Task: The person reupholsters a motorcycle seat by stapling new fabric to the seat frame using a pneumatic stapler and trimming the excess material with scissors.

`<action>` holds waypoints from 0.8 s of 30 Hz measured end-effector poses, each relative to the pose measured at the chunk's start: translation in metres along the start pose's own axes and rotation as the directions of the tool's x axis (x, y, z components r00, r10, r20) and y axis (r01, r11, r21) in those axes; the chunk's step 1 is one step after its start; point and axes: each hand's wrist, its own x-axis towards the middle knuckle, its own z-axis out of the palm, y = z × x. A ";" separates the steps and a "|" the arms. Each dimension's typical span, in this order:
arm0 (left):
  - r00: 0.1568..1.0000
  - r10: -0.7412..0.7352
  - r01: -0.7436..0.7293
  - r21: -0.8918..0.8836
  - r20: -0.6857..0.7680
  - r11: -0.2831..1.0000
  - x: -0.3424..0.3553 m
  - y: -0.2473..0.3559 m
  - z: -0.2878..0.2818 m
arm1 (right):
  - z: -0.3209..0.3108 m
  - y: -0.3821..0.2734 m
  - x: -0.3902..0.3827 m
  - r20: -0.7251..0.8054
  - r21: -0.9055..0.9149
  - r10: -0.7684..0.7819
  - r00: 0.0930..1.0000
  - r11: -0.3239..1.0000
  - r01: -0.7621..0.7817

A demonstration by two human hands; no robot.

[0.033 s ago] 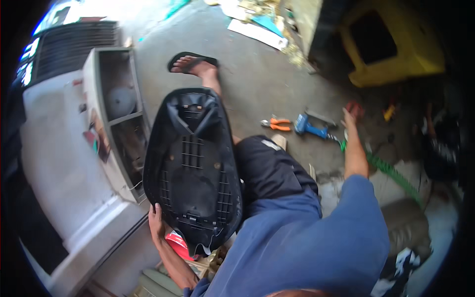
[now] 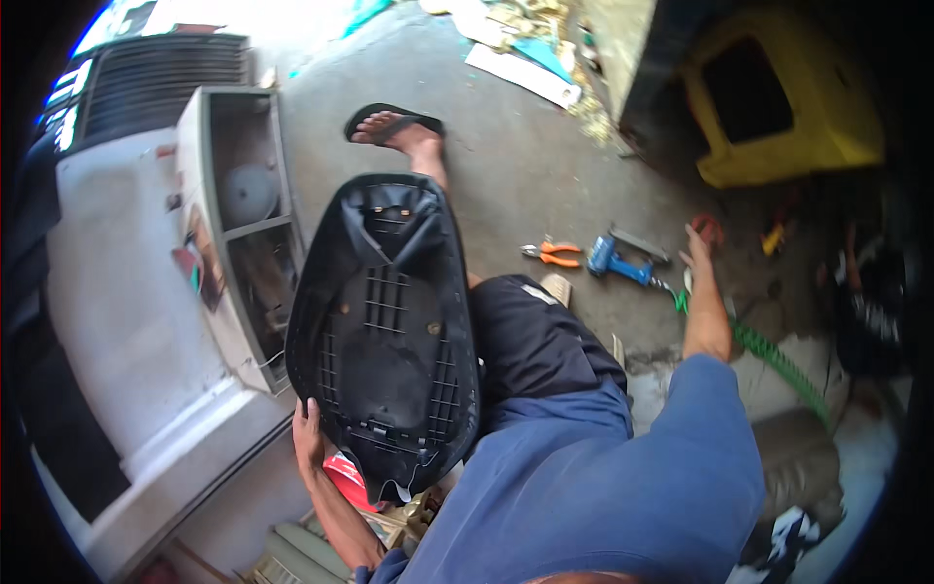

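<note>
The black seat shell point(image 2: 384, 365) lies over one leg point(image 2: 428, 164); the left hand point(image 2: 309, 446) alone is clamped on its lower rim, so a long reach could, I think, make it slide. The right hand point(image 2: 698, 259) is far apart, at a red object point(image 2: 709, 232); whether it grips, I cannot tell. Compared with earlier, both hands stay nearly the same.

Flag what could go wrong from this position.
1. Slip: the upturned motorcycle seat lies over one leg with only the left hand at its rim, so it might slide.
2. Snag: the right forearm crosses the green coiled hose and could tug the blue staple gun joined to it.
3. Toe injury: the bare toes in the open sandal sit just past the seat's far end; a drop could hurt them.
</note>
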 end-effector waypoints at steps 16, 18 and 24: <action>0.650 0.572 -0.318 0.504 -0.500 0.803 0.014 0.190 0.139 | 0.099 -0.003 0.037 -0.195 0.015 0.250 0.948 0.968 -0.252; 0.812 0.422 -0.345 0.252 -0.403 0.904 -0.003 0.203 0.155 | 0.121 -0.006 0.001 -0.132 0.047 0.272 0.953 0.962 -0.269; 0.799 0.504 -0.455 0.217 -0.328 0.863 0.038 0.225 0.196 | 0.149 0.031 0.006 -0.266 0.008 0.298 0.917 0.952 -0.307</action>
